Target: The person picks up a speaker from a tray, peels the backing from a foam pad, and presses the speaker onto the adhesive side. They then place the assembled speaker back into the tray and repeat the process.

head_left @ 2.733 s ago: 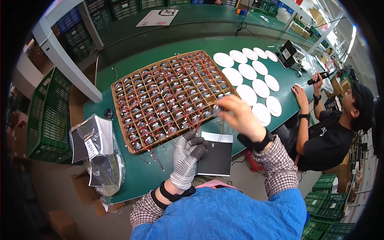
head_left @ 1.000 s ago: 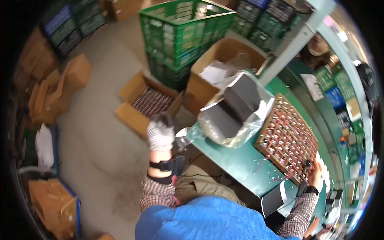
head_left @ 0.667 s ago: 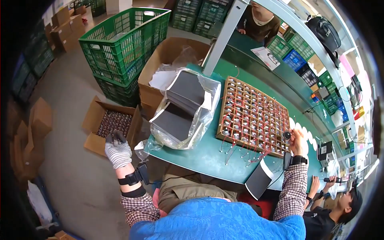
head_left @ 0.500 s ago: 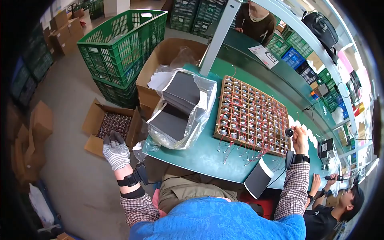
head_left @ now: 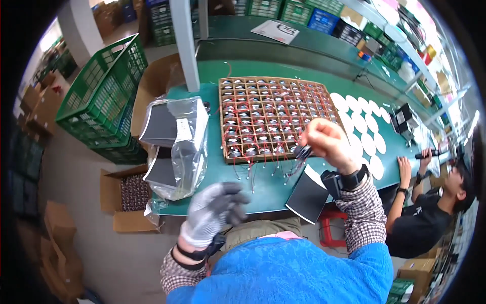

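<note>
My bare right hand (head_left: 329, 144) is over the front right part of a divided cardboard tray (head_left: 221, 121). Its fingers are pinched on a small dark part with thin wires (head_left: 302, 152), whose exact kind does not show. Small round parts with red wires fill the tray's compartments, and some wires hang over its front edge. My left hand (head_left: 215, 210), in a striped glove with grey fingertips, is at the bench's front edge. Its fingers are bent and apart, slightly blurred, with nothing visible in them. Nearest to it is a clear plastic bag (head_left: 195, 152) of black sheets.
White discs (head_left: 368, 144) lie in rows right of the tray. A black curved sheet (head_left: 307, 195) overhangs the bench edge. At lower left stands an open carton (head_left: 129, 220) of small parts, near green crates (head_left: 96, 114). A co-worker (head_left: 425, 218) sits at right, hands on the bench.
My left hand has come away from the carton, rightward to the bench edge. My right hand has moved left from beside the discs to the tray's front. The view has turned right.
</note>
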The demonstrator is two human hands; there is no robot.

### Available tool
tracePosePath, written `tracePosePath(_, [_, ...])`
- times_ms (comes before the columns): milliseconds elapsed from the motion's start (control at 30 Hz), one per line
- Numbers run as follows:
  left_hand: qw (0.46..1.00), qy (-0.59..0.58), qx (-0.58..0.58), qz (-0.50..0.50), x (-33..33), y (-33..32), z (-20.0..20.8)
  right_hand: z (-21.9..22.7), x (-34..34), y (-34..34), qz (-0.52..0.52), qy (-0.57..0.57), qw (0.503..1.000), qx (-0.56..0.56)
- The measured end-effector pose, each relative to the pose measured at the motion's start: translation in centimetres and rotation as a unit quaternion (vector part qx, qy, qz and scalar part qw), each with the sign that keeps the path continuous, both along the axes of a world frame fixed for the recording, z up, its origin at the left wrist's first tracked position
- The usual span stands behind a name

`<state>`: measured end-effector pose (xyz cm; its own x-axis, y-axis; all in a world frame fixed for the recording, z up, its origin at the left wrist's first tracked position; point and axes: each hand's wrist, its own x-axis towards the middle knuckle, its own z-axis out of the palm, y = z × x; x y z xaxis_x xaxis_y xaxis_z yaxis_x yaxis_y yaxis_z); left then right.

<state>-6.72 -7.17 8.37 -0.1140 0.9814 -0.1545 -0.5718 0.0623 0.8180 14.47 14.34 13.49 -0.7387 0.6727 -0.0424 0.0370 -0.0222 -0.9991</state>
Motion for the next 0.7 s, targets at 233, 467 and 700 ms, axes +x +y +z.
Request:
tracePosePath(233, [0.972,-0.009,-0.104,-0.21,5.5,6.4,-2.0,-3.6,1.0,-4.6,0.175,-0.025,0.984,-0.003])
tracePosePath(467, [0.97,0.057,0.041,-0.232,8.4,7.5,-5.3,-4.5,3.3,-5.8,0.084,-0.002,0.996,0.025])
tracePosePath(700, [0.929,0.313,0.133,-0.145,9.1,8.3,-6.5,-4.2,3.8,-7.3,0.03,-0.064,0.945,0.32])
